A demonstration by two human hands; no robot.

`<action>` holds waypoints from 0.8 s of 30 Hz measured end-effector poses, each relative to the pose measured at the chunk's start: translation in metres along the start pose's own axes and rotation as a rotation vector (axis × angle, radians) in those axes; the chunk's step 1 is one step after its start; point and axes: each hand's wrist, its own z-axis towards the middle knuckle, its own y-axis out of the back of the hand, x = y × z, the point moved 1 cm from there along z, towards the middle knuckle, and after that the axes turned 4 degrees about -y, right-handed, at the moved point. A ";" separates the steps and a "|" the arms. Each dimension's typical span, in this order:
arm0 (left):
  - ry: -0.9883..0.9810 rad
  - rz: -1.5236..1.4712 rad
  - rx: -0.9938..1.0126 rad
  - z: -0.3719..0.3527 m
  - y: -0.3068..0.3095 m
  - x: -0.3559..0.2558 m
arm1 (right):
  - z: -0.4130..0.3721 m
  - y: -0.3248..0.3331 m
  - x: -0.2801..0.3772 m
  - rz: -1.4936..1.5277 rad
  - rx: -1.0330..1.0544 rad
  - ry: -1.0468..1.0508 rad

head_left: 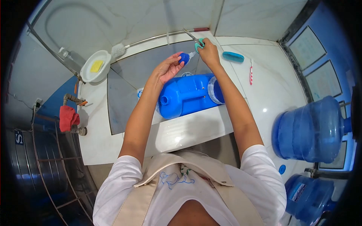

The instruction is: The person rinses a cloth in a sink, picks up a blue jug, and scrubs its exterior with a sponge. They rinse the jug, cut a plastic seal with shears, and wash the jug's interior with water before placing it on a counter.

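My left hand (169, 68) holds a small blue cap (184, 58) between thumb and fingers, above the sink basin. A bit of clear plastic (192, 55) sticks out beside the cap, toward the scissors. My right hand (208, 52) is closed on scissors with teal handles (200, 44), their blades pointing up and to the left. Below both hands a large blue jug (184, 95) lies on its side, its open neck (164, 100) facing up. A wide blue lid (218, 91) is on the jug's right end, partly behind my right forearm.
A white bowl (90, 77) with a yellow sponge (97, 66) stands left, near a long-handled brush (118, 50). A teal brush (233, 57) and a toothbrush (251, 73) lie right. Big water bottles (309, 130) stand far right; a red cloth (69, 118) hangs left.
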 end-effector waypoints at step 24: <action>-0.024 1.658 0.510 -0.099 -0.081 0.116 | -0.025 0.085 -0.080 0.085 0.408 -0.189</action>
